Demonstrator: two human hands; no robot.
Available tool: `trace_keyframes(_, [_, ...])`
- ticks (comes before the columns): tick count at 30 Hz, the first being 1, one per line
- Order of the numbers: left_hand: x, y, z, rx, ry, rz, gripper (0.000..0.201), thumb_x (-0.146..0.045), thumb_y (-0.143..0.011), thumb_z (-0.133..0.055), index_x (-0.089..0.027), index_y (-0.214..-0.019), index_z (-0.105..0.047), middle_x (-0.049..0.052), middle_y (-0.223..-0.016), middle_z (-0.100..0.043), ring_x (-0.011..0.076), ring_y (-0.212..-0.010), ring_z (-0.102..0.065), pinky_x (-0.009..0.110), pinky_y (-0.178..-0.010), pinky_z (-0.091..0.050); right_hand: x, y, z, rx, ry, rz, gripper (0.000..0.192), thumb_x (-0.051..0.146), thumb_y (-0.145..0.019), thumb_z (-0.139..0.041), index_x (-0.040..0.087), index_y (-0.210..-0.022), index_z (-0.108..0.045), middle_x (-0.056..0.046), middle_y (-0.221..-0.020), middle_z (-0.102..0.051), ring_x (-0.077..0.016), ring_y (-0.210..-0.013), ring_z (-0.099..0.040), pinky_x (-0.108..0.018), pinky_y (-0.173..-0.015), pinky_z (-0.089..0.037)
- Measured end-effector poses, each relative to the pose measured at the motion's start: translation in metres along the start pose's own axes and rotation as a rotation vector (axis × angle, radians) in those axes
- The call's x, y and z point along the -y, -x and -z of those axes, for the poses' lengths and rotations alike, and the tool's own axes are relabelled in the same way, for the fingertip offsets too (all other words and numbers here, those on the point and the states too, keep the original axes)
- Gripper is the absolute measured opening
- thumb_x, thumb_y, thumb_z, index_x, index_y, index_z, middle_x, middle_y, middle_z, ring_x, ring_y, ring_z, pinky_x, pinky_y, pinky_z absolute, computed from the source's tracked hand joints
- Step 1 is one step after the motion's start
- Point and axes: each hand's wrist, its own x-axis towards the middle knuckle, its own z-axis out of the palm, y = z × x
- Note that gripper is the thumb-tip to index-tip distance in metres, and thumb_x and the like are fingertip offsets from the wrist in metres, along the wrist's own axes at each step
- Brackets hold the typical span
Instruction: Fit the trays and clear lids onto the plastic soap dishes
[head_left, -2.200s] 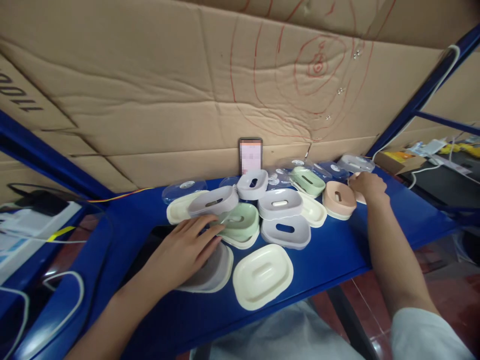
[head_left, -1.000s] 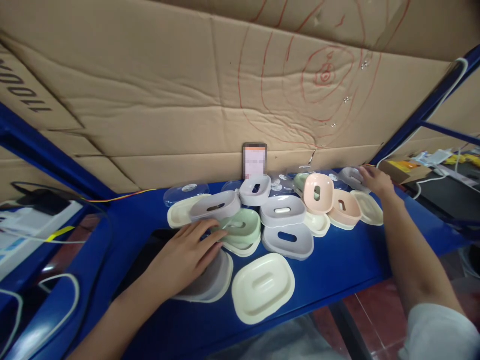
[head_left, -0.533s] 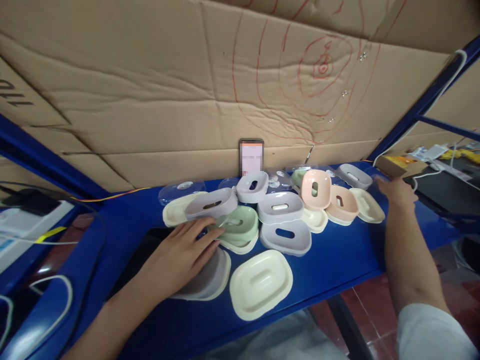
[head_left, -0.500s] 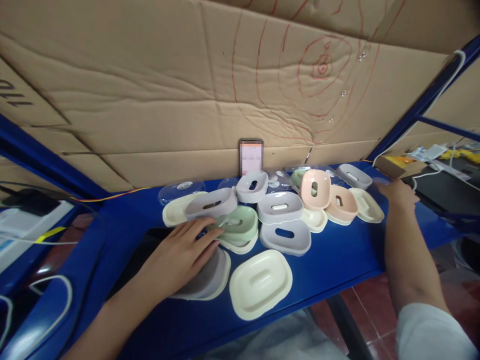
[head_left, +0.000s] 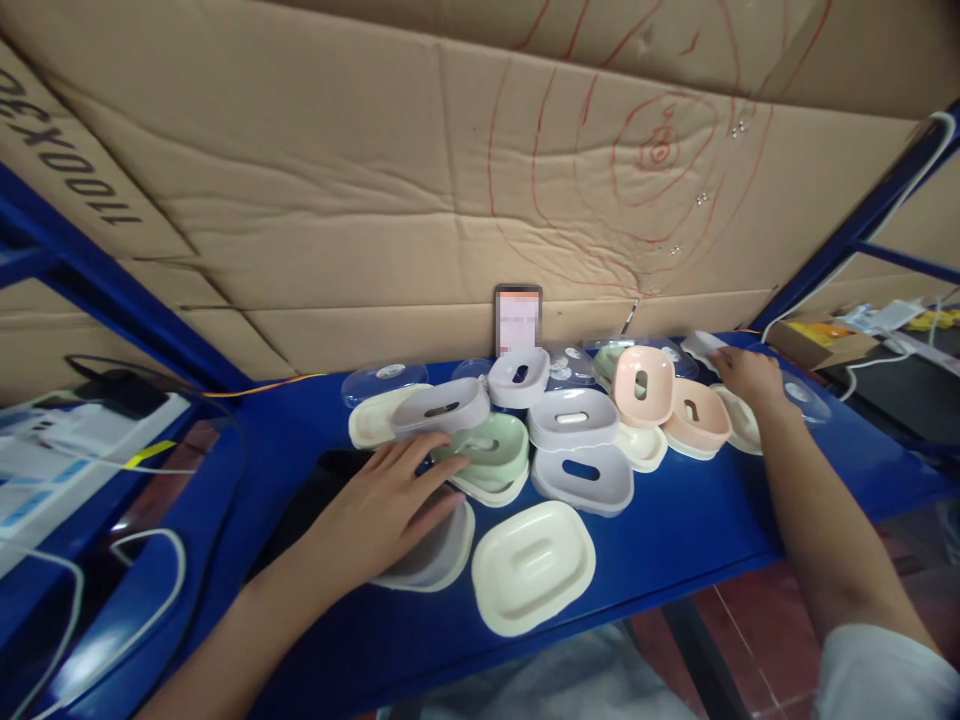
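Observation:
Several oval plastic soap dishes and slotted inserts in cream, grey, green and pink lie heaped on a blue shelf (head_left: 675, 520). My left hand (head_left: 390, 500) lies flat, fingers spread, on a grey-and-cream dish (head_left: 442, 550), its fingertips at a green dish (head_left: 491, 450). My right hand (head_left: 746, 378) reaches to the back right, fingers curled over the edge of a blurred grey insert (head_left: 701, 345). Two pink inserts (head_left: 641, 385) lean just left of that hand. A cream dish (head_left: 532, 565) lies near the front edge.
A phone (head_left: 518, 318) leans on the cardboard wall (head_left: 375, 200) behind the pile. Clear lids lie at the back (head_left: 382, 375) and right of my right hand (head_left: 806, 400). Cables and boxes sit on the left (head_left: 75, 450) and far right (head_left: 855, 335).
My right hand came back left from the clear lid at the shelf's right end to the grey insert. The left hand stayed on its dish. The camera shifted slightly.

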Motion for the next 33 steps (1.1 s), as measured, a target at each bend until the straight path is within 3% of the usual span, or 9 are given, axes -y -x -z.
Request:
trace_keyframes(6, [-0.003, 0.004, 0.005, 0.065, 0.119, 0.032, 0.056, -0.054, -0.103, -0.065, -0.032, -0.153, -0.058, 0.013, -0.160, -0.050, 0.0374, -0.144, -0.054, 0.060, -0.117, -0.050, 0.018, 0.013, 0.023, -0.179, -0.041, 0.052, 0.048, 0.041, -0.113, -0.036, 0.015, -0.133, -0.070, -0.030, -0.117, -0.075, -0.0398, -0.108, -0.071, -0.047, -0.086, -0.048])
trace_keyframes(8, [0.000, 0.004, 0.002, 0.063, 0.125, 0.042, 0.059, -0.056, -0.100, -0.068, -0.033, -0.154, -0.057, 0.012, -0.162, -0.049, 0.0379, -0.145, -0.053, 0.060, -0.118, -0.049, 0.037, 0.021, 0.028, -0.229, -0.088, 0.161, 0.051, 0.041, -0.113, -0.032, 0.014, -0.135, -0.069, -0.030, -0.120, -0.076, -0.0393, -0.111, -0.072, -0.046, -0.089, -0.048])
trace_keyframes(11, [0.004, 0.001, -0.002, 0.032, 0.117, 0.056, 0.047, -0.051, -0.105, -0.062, -0.033, -0.148, -0.062, 0.012, -0.158, -0.053, 0.0357, -0.142, -0.056, 0.058, -0.118, -0.050, 0.073, 0.039, 0.032, -0.247, -0.179, 0.421, 0.049, 0.041, -0.112, -0.035, 0.015, -0.135, -0.069, -0.024, -0.131, -0.075, -0.0356, -0.124, -0.069, -0.046, -0.105, -0.047])
trace_keyframes(16, [0.011, -0.003, -0.001, -0.056, 0.014, 0.095, 0.041, -0.047, -0.110, -0.051, -0.027, -0.144, -0.063, 0.015, -0.155, -0.055, 0.0366, -0.142, -0.056, 0.058, -0.116, -0.050, 0.123, 0.075, 0.039, -0.152, -0.301, 0.857, 0.039, 0.048, -0.110, -0.044, 0.033, -0.136, -0.069, -0.004, -0.141, -0.074, -0.0274, -0.135, -0.066, -0.048, -0.119, -0.044])
trace_keyframes(19, [0.016, -0.001, 0.000, -0.083, -0.038, 0.168, 0.051, -0.053, -0.110, -0.049, -0.027, -0.153, -0.055, 0.018, -0.163, -0.048, 0.0406, -0.147, -0.052, 0.063, -0.116, -0.047, 0.140, 0.090, 0.047, -0.137, -0.372, 1.046, 0.037, 0.050, -0.107, -0.055, 0.034, -0.135, -0.071, -0.004, -0.142, -0.073, -0.0309, -0.138, -0.064, -0.054, -0.118, -0.045])
trace_keyframes(23, [0.021, 0.002, -0.004, -0.008, -0.070, 0.255, 0.073, -0.064, -0.106, -0.052, -0.031, -0.168, -0.035, 0.019, -0.168, -0.043, 0.0438, -0.151, -0.049, 0.065, -0.114, -0.048, 0.169, 0.103, 0.056, -0.161, -0.420, 1.167, 0.040, 0.041, -0.109, -0.052, 0.036, -0.148, -0.064, -0.004, -0.148, -0.069, -0.0312, -0.142, -0.062, -0.057, -0.118, -0.047])
trace_keyframes(27, [0.024, 0.001, -0.005, 0.016, -0.137, 0.342, 0.067, -0.057, -0.108, -0.050, -0.030, -0.167, -0.035, 0.018, -0.161, -0.052, 0.0417, -0.141, -0.060, 0.059, -0.105, -0.057, 0.214, 0.116, 0.054, -0.060, -0.358, 1.304, 0.051, 0.037, -0.109, -0.052, 0.038, -0.160, -0.053, -0.003, -0.164, -0.055, -0.0327, -0.150, -0.055, -0.061, -0.122, -0.044])
trace_keyframes(31, [0.022, -0.001, -0.001, -0.001, -0.196, 0.391, 0.064, -0.054, -0.108, -0.051, -0.027, -0.165, -0.038, 0.019, -0.153, -0.058, 0.0420, -0.137, -0.062, 0.057, -0.101, -0.059, 0.245, 0.126, 0.054, 0.138, -0.343, 1.427, 0.040, 0.037, -0.112, -0.048, 0.034, -0.148, -0.065, -0.003, -0.142, -0.073, -0.0285, -0.131, -0.069, -0.051, -0.113, -0.052])
trace_keyframes(33, [0.019, -0.001, 0.000, -0.007, -0.209, 0.406, 0.062, -0.051, -0.107, -0.053, -0.027, -0.163, -0.041, 0.018, -0.150, -0.060, 0.0427, -0.136, -0.062, 0.058, -0.101, -0.058, 0.250, 0.121, 0.056, 0.160, -0.353, 1.366, 0.037, 0.038, -0.114, -0.044, 0.032, -0.138, -0.072, -0.001, -0.131, -0.079, -0.0263, -0.117, -0.075, -0.044, -0.103, -0.057])
